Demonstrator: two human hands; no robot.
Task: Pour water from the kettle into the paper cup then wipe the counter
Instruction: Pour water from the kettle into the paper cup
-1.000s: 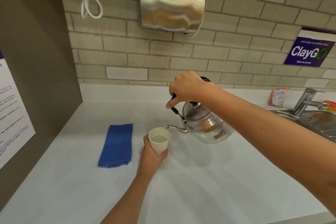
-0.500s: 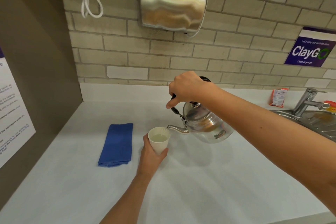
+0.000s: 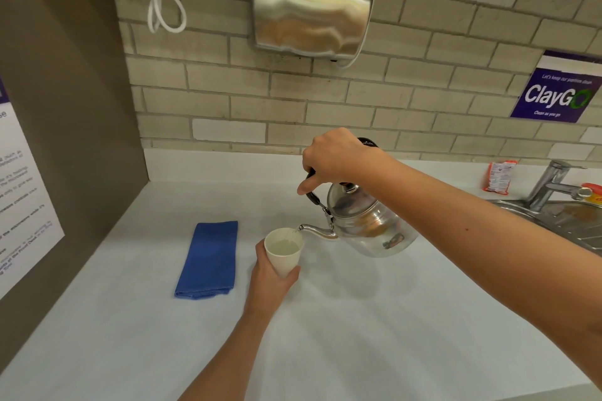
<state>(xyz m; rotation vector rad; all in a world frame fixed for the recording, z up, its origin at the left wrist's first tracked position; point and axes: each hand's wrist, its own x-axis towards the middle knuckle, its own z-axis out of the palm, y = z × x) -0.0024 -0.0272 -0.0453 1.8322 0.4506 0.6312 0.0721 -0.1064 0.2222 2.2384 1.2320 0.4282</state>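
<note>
A shiny steel kettle (image 3: 368,225) hangs tilted over the white counter (image 3: 358,329), its spout at the rim of a white paper cup (image 3: 284,252). Water runs from the spout into the cup, which holds water well up its sides. My right hand (image 3: 335,156) grips the kettle's black handle from above. My left hand (image 3: 270,277) wraps around the lower part of the cup from the near side. A folded blue cloth (image 3: 210,259) lies flat on the counter, left of the cup and apart from it.
A steel hand dryer (image 3: 311,6) is mounted on the brick wall above, with white cables (image 3: 163,0) beside it. A sink (image 3: 566,221) with a tap (image 3: 550,185) lies at the right, with a red-and-white packet (image 3: 498,176) near it. A brown side panel (image 3: 65,124) closes the left.
The kettle stays tilted with the spout at the cup and the water level in the cup has risen slightly. Both hands hold their places.
</note>
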